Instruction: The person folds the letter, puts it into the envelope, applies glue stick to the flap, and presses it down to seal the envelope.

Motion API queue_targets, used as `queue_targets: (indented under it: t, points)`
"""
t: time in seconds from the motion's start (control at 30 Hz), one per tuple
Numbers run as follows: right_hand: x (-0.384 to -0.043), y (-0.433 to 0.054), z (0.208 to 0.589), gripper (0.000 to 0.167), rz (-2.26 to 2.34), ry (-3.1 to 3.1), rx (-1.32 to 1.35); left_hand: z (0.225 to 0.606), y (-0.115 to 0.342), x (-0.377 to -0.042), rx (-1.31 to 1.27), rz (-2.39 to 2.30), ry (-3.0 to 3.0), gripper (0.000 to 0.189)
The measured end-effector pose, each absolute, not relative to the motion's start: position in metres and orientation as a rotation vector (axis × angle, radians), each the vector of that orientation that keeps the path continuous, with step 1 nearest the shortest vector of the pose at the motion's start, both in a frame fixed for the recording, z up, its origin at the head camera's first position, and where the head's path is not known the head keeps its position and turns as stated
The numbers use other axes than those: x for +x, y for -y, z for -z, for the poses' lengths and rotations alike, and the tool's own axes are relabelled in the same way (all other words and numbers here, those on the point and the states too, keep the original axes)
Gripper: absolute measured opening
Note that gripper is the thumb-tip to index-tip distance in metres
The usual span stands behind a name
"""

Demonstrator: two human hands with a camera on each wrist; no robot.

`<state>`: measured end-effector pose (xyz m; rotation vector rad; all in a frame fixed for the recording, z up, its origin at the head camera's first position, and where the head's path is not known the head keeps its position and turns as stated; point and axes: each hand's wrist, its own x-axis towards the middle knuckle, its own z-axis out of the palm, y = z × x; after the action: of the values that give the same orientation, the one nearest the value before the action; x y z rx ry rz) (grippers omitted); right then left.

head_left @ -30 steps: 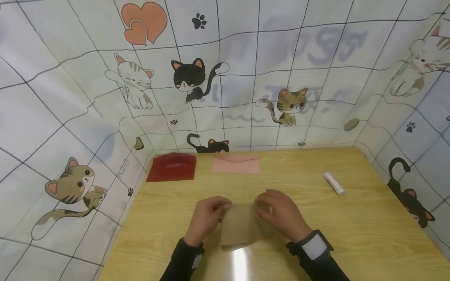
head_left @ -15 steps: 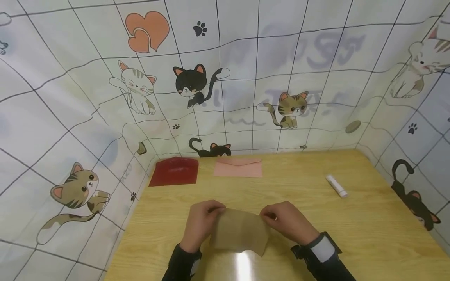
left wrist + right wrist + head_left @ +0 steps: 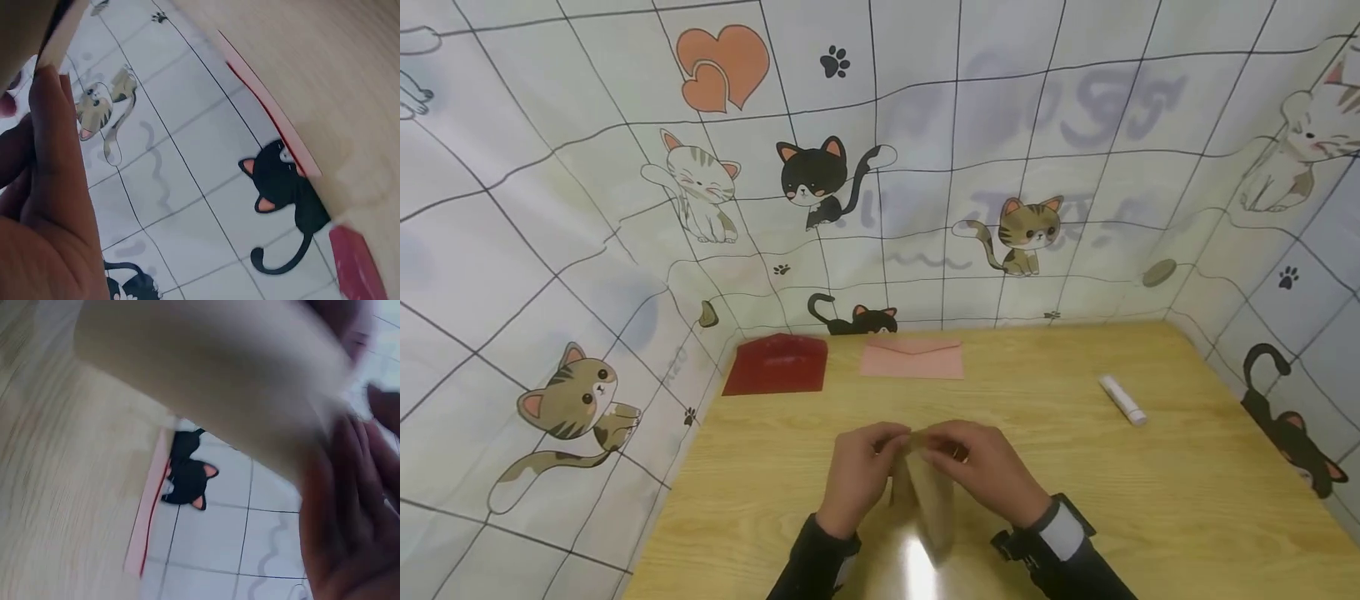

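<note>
Down at the near edge, two dark sleeves (image 3: 816, 557) reach in from the bottom, and a strap with a pale patch (image 3: 1063, 533) sits round the right wrist. Just beyond them, the left hand (image 3: 861, 471) and the right hand (image 3: 985, 468) come together, nearly touching. The fingers of both are grasping a piece of brown paper (image 3: 934, 512), pinching it along its top. The paper is between the hands, in front of the person, bent so that it hangs down in a narrow, slanting shape toward the counter (image 3: 1187, 500). Whether its lower end touches the wood cannot be told. From the right wrist, the paper shows as a broad pale sheet, blurred, running up to the fingertips.

Farther off and well to the right, a white tube (image 3: 1123, 400) lies at a slant on the counter, apart from everything else. Beyond the hands, close to the back edge, a pink envelope (image 3: 912, 360) lies flat, with a shallow V-shaped line across its upper part. To its left, just beside it but not touching, is a red envelope (image 3: 777, 365) with a peaked top edge. Behind these stands a white cloth (image 3: 917, 250), covered with a dark grid, cartoon cats, paw prints and orange hearts.
</note>
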<state>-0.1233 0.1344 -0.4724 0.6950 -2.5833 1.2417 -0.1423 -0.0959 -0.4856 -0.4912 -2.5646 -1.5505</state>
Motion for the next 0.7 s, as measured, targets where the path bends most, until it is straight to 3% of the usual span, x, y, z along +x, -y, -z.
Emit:
queue_targets:
  t: [0.17, 0.47, 0.7]
  points:
    - [-0.125, -0.131, 0.482, 0.041, -0.958, 2.495, 0.577, 0.485, 0.092, -0.14, -0.529, 1.765, 2.6, 0.019]
    - [-0.119, -0.157, 0.485, 0.037, -1.527, 2.545, 0.617, 0.48, 0.097, -0.14, -0.341, 1.624, 2.526, 0.013]
    - [-0.12, -0.173, 0.491, 0.07, -1.523, 2.473, 0.882, 0.479, 0.096, -0.143, -0.289, 1.463, 2.527, 0.012]
